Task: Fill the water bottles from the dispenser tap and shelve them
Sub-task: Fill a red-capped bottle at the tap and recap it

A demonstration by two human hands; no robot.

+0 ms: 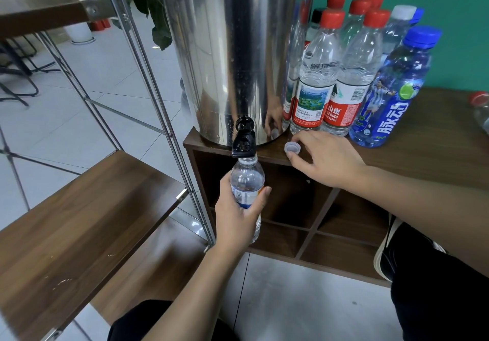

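One bottle under tap, gripped

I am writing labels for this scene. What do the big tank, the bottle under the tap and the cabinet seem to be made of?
Tank: polished metal, probably stainless steel; it mirrors the bottles beside it.
Bottle: clear thin plastic; the left hand shows through it.
Cabinet: dark wood-grain board, maybe laminate; matte.

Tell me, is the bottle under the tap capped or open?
Open: the bottle in the left hand has a bare neck; a loose cap lies on the cabinet top.
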